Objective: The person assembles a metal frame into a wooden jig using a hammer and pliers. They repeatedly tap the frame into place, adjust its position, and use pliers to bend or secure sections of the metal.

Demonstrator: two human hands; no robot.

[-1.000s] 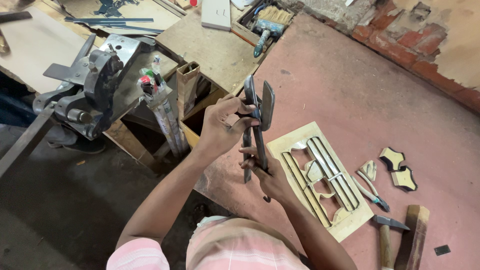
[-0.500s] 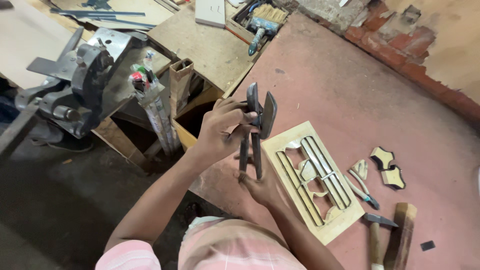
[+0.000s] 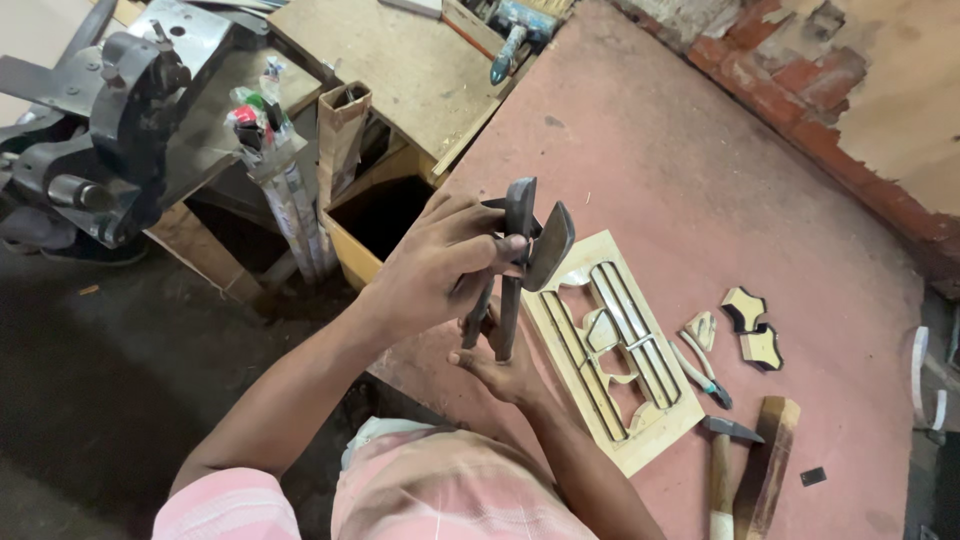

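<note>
- Fingers (image 3: pixel 478 243) of the left hand (image 3: pixel 432 268) are curled shut around the upper part of a dark metal pincer tool (image 3: pixel 520 262), just under its head, with the fingertips pressing on the near handle.
- Below them, the right hand (image 3: pixel 497 362) closes on the lower ends of the tool's two handles; its fingers are partly hidden behind the handles, but the grip looks firm.
- Between the two sets of fingers the pincer tool stands nearly upright, its broad head above the left fingertips and its handles slightly spread.
- Just to the right of the fingers lies a pale wooden fretwork panel (image 3: pixel 615 350) flat on the reddish table (image 3: pixel 700 190).
- Farther right of the fingers, on the same table, lie small pliers (image 3: pixel 702 372), two dark-edged shaped wooden pieces (image 3: pixel 752 328), a hammer (image 3: pixel 722 460) and a wooden block (image 3: pixel 765 465).
- Well to the left of the fingers sits a bench vise (image 3: pixel 110 130); nearer, a cardboard tube (image 3: pixel 340 135) and an open wooden box (image 3: pixel 385 215).
</note>
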